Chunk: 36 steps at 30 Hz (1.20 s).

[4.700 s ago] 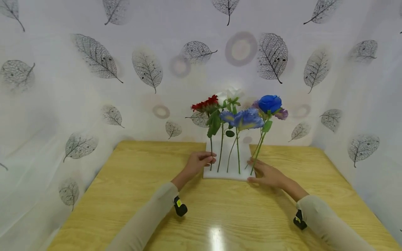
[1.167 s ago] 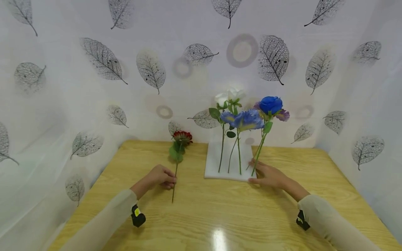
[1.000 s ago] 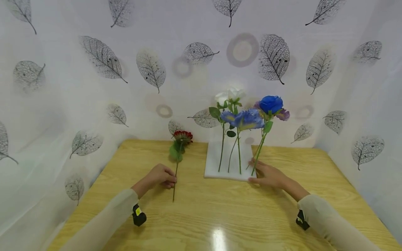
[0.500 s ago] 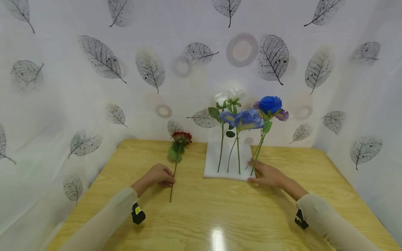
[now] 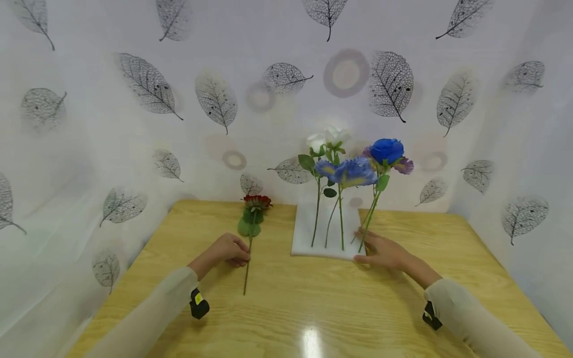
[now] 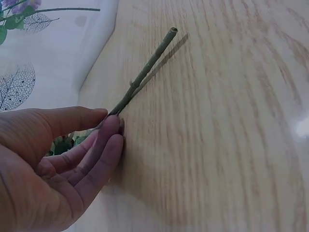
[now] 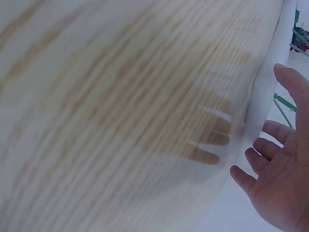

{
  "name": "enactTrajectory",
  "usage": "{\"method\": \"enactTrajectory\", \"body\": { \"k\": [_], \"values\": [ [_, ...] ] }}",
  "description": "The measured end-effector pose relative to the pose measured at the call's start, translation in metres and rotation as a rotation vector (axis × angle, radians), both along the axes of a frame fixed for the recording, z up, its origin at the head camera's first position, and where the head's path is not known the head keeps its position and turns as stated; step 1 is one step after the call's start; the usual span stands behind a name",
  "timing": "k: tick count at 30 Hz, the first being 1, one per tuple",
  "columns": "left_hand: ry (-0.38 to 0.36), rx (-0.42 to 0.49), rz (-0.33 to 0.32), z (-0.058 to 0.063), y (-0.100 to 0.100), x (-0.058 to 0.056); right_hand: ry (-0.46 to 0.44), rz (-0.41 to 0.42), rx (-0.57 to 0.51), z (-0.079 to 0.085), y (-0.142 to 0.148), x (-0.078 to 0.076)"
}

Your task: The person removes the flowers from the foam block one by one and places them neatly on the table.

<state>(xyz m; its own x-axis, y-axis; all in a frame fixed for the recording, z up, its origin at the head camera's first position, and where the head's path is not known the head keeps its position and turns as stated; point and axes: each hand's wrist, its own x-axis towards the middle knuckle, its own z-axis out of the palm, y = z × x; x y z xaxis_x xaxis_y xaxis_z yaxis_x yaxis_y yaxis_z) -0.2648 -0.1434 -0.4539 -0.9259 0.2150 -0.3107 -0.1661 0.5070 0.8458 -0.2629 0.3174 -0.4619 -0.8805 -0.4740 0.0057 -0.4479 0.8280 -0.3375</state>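
My left hand [image 5: 225,249] pinches the green stem of a red flower [image 5: 257,202] between thumb and fingertips, left of a white foam board [image 5: 305,229]. The bloom points toward the back wall and the cut stem end toward me. In the left wrist view the bare stem [image 6: 150,64] slants beyond the fingertips, close over the table, its shadow beside it. At the board's front right corner rests my right hand [image 5: 386,251], thumb along the front edge and fingers at the side. Those fingers [image 7: 260,162] look fairly straight and spread in the right wrist view.
Upright in the board stand white flowers [image 5: 334,135], a blue-violet iris [image 5: 353,172], a blue rose [image 5: 387,151] and a purple flower [image 5: 405,165] behind it. The wooden table [image 5: 286,308] meets a leaf-printed curtain [image 5: 286,30] at the back and sides.
From above the board's left part, my left hand has carried the red flower out to the left. Lately its bloom has dipped slightly. The right hand stays at the board's corner.
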Motion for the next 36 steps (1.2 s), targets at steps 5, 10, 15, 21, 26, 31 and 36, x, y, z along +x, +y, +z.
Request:
{"method": "enactTrajectory", "body": {
  "k": [5, 10, 15, 21, 26, 31, 36],
  "values": [
    [0.077, -0.078, -0.004, 0.008, 0.011, -0.009, -0.003, -0.005, -0.001, 0.001, 0.001, 0.002],
    [0.078, 0.007, -0.006, 0.027, 0.037, -0.021, -0.013, -0.001, -0.007, 0.002, 0.0, 0.004],
    [0.096, 0.132, -0.085, 0.033, 0.072, -0.032, -0.009, 0.0, -0.019, 0.001, 0.0, 0.004],
    [0.079, 0.25, -0.159, 0.025, 0.11, -0.041, 0.011, 0.007, -0.012, 0.0, 0.0, 0.003],
    [0.06, 0.272, -0.194, 0.019, 0.132, -0.044, 0.032, 0.004, -0.013, -0.001, 0.0, 0.0],
    [0.044, 0.299, -0.23, 0.011, 0.144, -0.043, 0.036, 0.006, -0.004, -0.003, 0.0, 0.0],
    [0.034, 0.315, -0.248, 0.004, 0.15, -0.042, 0.027, -0.002, -0.01, 0.0, -0.001, 0.002]
  ]
}}
